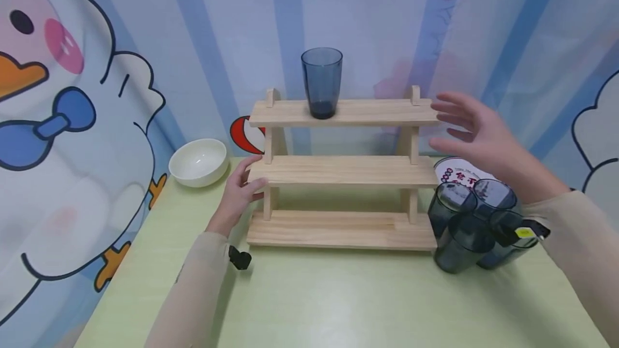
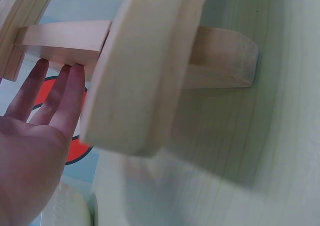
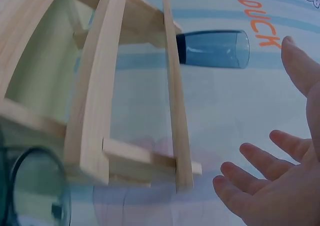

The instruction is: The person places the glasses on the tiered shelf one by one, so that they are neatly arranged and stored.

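A three-tier wooden shelf [image 1: 338, 171] stands on the table. On its top board sits one upright blue-tinted glass [image 1: 322, 82], also seen sideways as a glass [image 3: 215, 49] in the right wrist view. My left hand [image 1: 240, 189] is at the left end of the middle board; in the left wrist view its nearly straight fingers [image 2: 65, 99] touch the wooden side support, while the thumb is hidden there. Beside the top board's right end, my right hand [image 1: 476, 130] is raised with spread fingers and holds nothing. Several dark blue glasses [image 1: 464, 240] stand together below it.
A white bowl [image 1: 199, 162] rests at the table's back left. Behind the glasses, a round white item with red lettering [image 1: 459, 172] is partly hidden. A cartoon-printed curtain [image 1: 232, 31] hangs behind the pale green table [image 1: 348, 299].
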Available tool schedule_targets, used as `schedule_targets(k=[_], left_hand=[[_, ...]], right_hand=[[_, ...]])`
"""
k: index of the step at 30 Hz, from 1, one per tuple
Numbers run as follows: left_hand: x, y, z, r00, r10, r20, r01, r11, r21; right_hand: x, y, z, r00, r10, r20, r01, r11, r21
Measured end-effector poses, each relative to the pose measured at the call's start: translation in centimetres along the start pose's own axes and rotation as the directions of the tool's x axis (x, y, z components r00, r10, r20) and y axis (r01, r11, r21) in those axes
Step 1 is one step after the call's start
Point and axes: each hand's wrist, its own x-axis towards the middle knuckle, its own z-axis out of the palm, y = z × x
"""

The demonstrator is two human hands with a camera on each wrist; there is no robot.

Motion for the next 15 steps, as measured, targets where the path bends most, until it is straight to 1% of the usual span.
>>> schedule_targets(k=[5, 12, 15], left_hand=[[-0.1, 0.0, 0.1, 1.000, -0.010, 0.000, 0.010, 1.000, 0.004], [-0.2, 0.1, 0.0, 1.000, -0.015, 0.003, 0.015, 1.000, 0.013], [-0.1, 0.1, 0.1, 1.000, -0.010, 0.007, 0.010, 1.000, 0.017]], right_hand=[[-3.4, 1.8, -1.6, 0.999, 0.030, -0.030, -0.033, 0.992, -0.119], [-7.6, 4.5, -2.9, 0.996, 0.068, -0.064, -0.080, 0.977, -0.199], [-9.4, 5.7, -3.1, 0.990, 0.090, -0.106, -0.114, 0.965, -0.238]])
